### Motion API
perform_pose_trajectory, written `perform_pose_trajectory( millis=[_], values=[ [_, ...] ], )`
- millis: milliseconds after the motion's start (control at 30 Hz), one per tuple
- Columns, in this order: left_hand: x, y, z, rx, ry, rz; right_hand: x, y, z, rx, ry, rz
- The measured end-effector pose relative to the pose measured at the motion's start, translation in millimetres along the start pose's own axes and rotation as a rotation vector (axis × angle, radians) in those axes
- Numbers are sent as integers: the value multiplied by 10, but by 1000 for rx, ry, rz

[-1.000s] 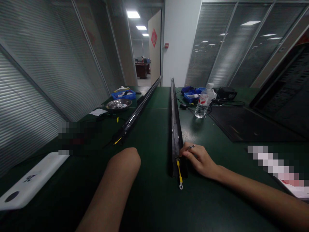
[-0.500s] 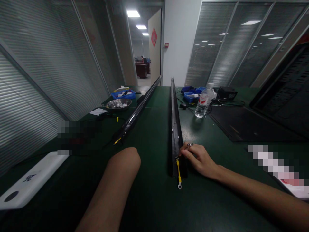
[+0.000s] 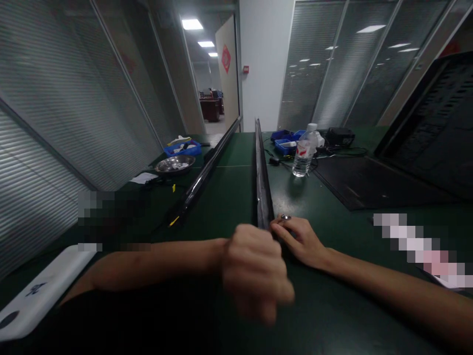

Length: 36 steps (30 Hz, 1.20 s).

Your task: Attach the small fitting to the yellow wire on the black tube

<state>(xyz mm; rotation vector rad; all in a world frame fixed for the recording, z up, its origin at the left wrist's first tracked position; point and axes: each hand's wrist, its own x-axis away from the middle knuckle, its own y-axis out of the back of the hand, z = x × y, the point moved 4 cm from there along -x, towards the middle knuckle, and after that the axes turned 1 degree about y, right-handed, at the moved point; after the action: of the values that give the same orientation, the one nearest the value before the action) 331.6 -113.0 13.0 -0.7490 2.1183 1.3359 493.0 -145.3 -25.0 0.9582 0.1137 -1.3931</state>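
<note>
A long, narrow black strip with a grey inner face (image 3: 263,192) runs away from me along the green table. My right hand (image 3: 295,239), with a ring on one finger, pinches its right edge near the close end. Over that same end is my left hand (image 3: 256,268), curled into a fist and blurred by motion. It covers the strip's tip and the yellow lead there; whatever its fingers hold is hidden. To the left lies a second black strip (image 3: 199,182), with a yellow lead (image 3: 174,221) at its near end, untouched by either hand.
A water bottle (image 3: 303,153) stands right of the strips, beside blue trays (image 3: 284,145) and cables. At the left are a metal bowl (image 3: 175,164), a blue basket (image 3: 181,149) and a white device (image 3: 44,291). A large black panel (image 3: 373,182) occupies the right.
My left arm has swung across, and the left fist now covers the near strip's end and its yellow lead. My right hand keeps its pinch. The view has shifted slightly right.
</note>
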Motion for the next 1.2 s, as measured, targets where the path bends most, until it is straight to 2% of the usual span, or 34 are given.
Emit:
perform_pose_trajectory(
  millis=[67,100,200,300,400,633,767,900,967,1200],
  values=[
    [-24,36,147,18,39,-29,-12,-16,7,1,10,19],
    [-23,54,232,12,100,-62,-17,-23,8,4,8,29],
    [23,-26,432,-55,277,121,-21,-23,5,11,-10,39],
    [75,-119,495,-38,313,304,-15,-15,7,-9,-13,44],
    [82,-154,500,-25,319,374,-14,-12,18,-31,1,57],
    [55,-145,499,11,304,351,-22,15,42,-15,6,61],
    [60,-148,506,-5,278,333,5,62,25,-16,-59,-4],
    [55,-158,492,-4,240,319,63,70,-75,-199,-212,-99],
    [53,-163,491,-20,233,312,80,69,-110,-283,-237,-148],
    [48,-179,536,-30,262,357,60,86,-93,-256,-204,-113]
  ],
)
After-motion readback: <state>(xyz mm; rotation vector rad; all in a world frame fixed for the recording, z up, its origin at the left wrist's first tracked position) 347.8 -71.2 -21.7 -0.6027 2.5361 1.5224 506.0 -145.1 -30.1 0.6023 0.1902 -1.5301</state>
